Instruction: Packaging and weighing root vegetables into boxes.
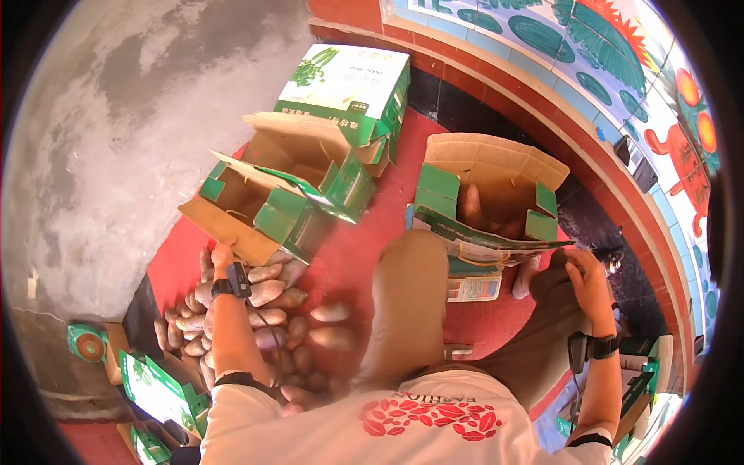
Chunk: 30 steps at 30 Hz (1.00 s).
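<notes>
My left hand (pixel 222 254) grips the brown front flap (pixel 229 232) of an open green cardboard box (pixel 285 215), which stands tilted by a heap of sweet potatoes (pixel 268 292). Its inside is shadowed, so I cannot tell what it holds. Over my right knee rests my right hand (pixel 588 279), holding nothing, its fingers close to the corner of another box's flap. That second open carton (pixel 494 151) sits on a weighing scale (pixel 474 288) with a keypad. A sweet potato (pixel 472 200) shows inside it, and its lower part is in shadow.
Behind the left box stand another open carton (pixel 296 148) and a closed white-and-green one (pixel 349 81). More cartons (pixel 160 389) lie at lower left near a green round device (pixel 87 342). A tiled wall (pixel 482 40) curves along the right. The red floor covering (pixel 343 261) lies beneath.
</notes>
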Each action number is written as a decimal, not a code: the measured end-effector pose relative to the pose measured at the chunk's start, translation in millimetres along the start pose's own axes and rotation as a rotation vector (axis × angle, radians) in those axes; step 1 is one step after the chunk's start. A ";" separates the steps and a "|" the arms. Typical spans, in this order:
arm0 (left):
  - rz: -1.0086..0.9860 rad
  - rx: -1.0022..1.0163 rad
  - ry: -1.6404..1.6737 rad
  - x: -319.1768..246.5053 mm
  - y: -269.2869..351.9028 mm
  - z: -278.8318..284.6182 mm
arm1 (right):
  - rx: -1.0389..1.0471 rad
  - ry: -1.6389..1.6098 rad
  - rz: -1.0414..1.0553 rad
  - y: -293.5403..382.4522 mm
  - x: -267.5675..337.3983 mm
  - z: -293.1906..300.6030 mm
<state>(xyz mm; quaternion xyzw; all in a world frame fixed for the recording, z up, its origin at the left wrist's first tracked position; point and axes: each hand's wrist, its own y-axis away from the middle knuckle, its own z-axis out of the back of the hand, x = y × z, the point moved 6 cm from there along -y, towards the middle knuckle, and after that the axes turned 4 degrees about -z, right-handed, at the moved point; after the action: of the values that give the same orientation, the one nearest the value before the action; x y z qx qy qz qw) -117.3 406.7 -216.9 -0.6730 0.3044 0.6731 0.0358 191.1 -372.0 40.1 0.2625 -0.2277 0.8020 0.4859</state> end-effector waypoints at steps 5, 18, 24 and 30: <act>-0.514 -0.065 -1.390 -29.7 25.7 -46.7 | -0.092 0.193 -0.056 14.6 -17.7 20.8; -0.329 -0.491 -0.774 14.6 35.5 -16.5 | -0.571 0.292 -0.225 95.5 -95.7 120.3; -0.324 -0.619 -0.871 2.2 59.6 -55.5 | -0.721 0.446 -0.585 190.9 -206.3 148.8; -0.339 -0.645 -0.922 -2.2 78.2 -85.2 | -0.767 0.665 -1.121 342.4 -313.8 169.6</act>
<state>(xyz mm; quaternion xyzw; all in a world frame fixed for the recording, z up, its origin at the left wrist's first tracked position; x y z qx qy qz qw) -77.6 305.0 -178.8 -0.3271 -0.0745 0.9398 0.0651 39.6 -829.5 -70.6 -0.1043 -0.1647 0.3362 0.9214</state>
